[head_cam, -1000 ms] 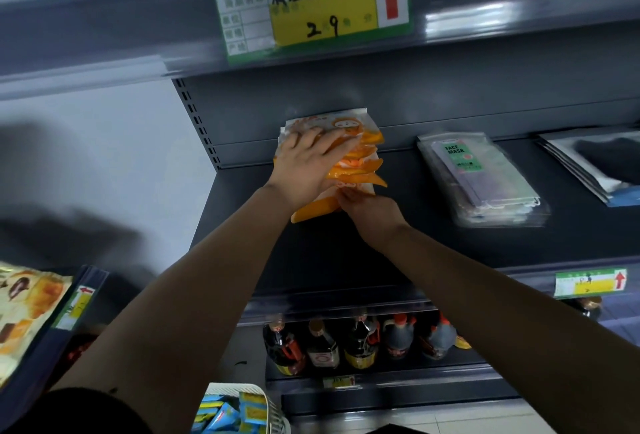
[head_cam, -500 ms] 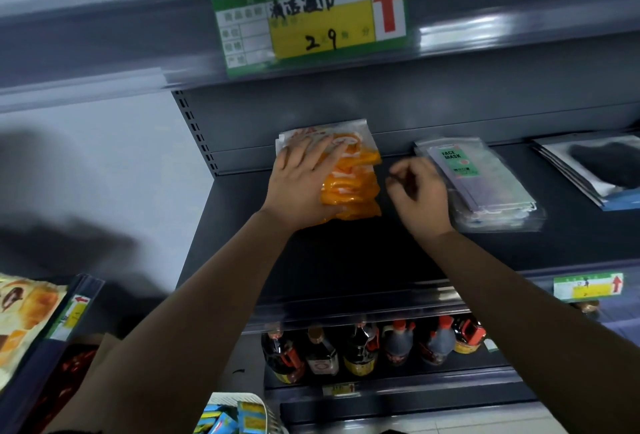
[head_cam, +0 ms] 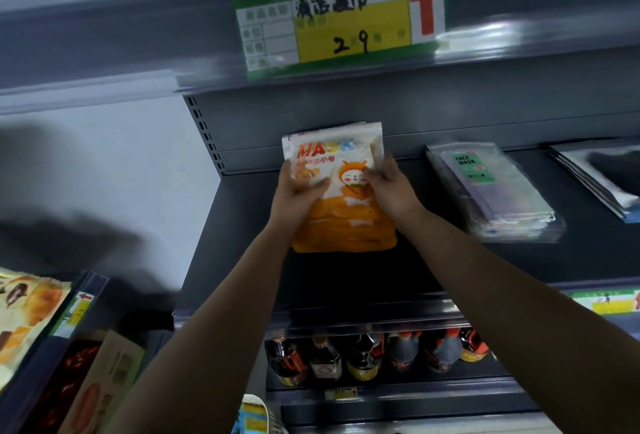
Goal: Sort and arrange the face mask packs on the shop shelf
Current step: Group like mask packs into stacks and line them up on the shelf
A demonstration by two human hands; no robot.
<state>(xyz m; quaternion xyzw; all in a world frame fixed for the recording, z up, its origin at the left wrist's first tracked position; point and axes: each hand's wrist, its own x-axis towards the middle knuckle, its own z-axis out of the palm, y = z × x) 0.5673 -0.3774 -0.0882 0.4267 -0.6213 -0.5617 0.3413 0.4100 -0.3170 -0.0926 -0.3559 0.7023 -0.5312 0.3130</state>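
A stack of orange-and-white mask packs (head_cam: 341, 222) lies at the left end of the dark shelf (head_cam: 346, 277), top pack printed "MASK" with a cartoon face. My left hand (head_cam: 297, 191) grips the stack's left edge, thumb on top. My right hand (head_cam: 389, 185) grips its right edge. To the right, a stack of clear packs labelled "FACE MASK" (head_cam: 491, 191) rests on the same shelf. Further right, silver-and-black packs (head_cam: 602, 173) lie partly cut off by the frame edge.
The shelf above carries a green-and-yellow price tag (head_cam: 337, 23) with a red arrow. Several dark sauce bottles (head_cam: 374, 355) stand on the shelf below. At the left are snack bags (head_cam: 24, 315) and a cardboard box (head_cam: 104, 378). A basket (head_cam: 256, 416) sits low.
My right hand came back from near the clear packs to the orange stack's right edge. My left hand shifted from pressing on top to gripping the left edge. The stack is squared up.
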